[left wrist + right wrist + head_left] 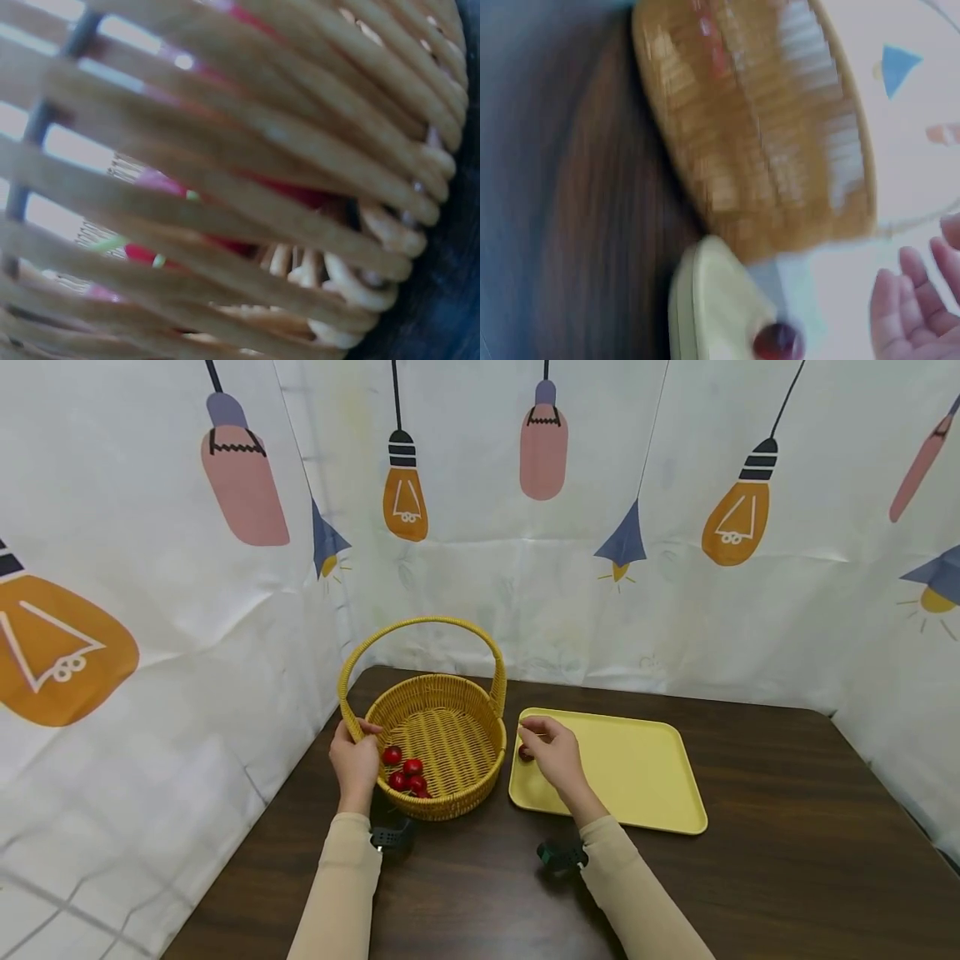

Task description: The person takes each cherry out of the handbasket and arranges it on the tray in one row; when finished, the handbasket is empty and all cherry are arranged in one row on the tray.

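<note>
A yellow woven basket [457,743] with a tall arched handle stands at the left of the table. My left hand [356,766] grips its left rim, close to the foot of the handle. Several red cherries [412,767] lie in the basket's near left part; bits of red show through the wicker [225,157] in the left wrist view. Over the left end of a yellow tray [637,768] is my right hand [557,760], fingers loosely bent and holding nothing. One dark red cherry [778,342] lies on the tray, apart from the fingers [889,307] in the right wrist view.
The dark wooden table [787,827] extends to the right of the tray and in front of it. A white cloth [480,585] printed with lamps and bulbs hangs behind the table and along its left side. Each wrist wears a black strap device [561,856].
</note>
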### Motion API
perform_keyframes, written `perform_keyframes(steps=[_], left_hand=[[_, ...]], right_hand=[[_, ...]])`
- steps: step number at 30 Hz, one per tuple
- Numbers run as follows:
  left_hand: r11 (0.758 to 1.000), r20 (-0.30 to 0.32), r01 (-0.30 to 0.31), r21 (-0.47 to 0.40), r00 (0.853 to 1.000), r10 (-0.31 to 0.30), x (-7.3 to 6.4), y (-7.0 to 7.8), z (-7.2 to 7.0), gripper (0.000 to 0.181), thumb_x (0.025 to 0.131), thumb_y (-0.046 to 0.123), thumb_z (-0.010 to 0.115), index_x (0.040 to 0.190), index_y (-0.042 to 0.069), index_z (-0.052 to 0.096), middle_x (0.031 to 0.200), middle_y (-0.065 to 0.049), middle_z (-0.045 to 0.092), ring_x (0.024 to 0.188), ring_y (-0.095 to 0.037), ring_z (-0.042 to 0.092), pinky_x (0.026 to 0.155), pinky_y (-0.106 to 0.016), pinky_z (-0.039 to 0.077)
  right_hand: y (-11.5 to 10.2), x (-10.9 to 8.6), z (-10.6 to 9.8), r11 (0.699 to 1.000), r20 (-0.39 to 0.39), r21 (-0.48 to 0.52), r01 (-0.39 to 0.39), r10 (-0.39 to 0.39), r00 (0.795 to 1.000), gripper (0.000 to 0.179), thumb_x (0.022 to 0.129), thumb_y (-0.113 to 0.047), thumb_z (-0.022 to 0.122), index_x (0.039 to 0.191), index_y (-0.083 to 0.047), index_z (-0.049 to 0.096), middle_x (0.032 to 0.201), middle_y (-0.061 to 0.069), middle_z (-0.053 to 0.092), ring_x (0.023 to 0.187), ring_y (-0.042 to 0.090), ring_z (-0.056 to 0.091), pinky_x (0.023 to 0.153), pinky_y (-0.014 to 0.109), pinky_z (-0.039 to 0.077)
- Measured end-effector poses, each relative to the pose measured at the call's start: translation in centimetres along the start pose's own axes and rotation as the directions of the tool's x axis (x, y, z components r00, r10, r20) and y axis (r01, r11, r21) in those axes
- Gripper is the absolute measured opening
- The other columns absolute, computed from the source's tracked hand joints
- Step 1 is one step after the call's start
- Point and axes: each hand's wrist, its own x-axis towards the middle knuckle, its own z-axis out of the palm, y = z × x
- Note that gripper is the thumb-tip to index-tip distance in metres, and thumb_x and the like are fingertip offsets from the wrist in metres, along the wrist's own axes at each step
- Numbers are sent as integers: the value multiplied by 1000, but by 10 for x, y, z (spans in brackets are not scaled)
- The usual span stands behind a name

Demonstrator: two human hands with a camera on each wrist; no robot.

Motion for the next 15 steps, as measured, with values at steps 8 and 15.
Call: perform_keyframes(steps=[8, 15], left_hand=[[1000, 5, 14, 12, 1000, -14, 0, 4, 3, 19, 84, -4, 48, 95, 4, 60, 91, -13, 64, 76, -24, 51, 68, -35, 40], [999, 5, 19, 42, 1000, -19, -1, 2, 0, 20, 84, -5, 47, 95, 5, 59, 92, -13, 65, 68, -23, 47, 61, -33, 38]], right_hand=[[-24, -20, 34, 973, 204, 53, 223, -229, 952, 20, 92, -10, 65, 110, -2, 68, 105, 13, 68, 93, 19, 65, 81, 29, 52], [-35, -12, 72, 914, 444, -245, 324, -192, 875, 23, 93, -15, 65, 114, -6, 69, 109, 7, 70, 95, 17, 65, 83, 28, 52]])
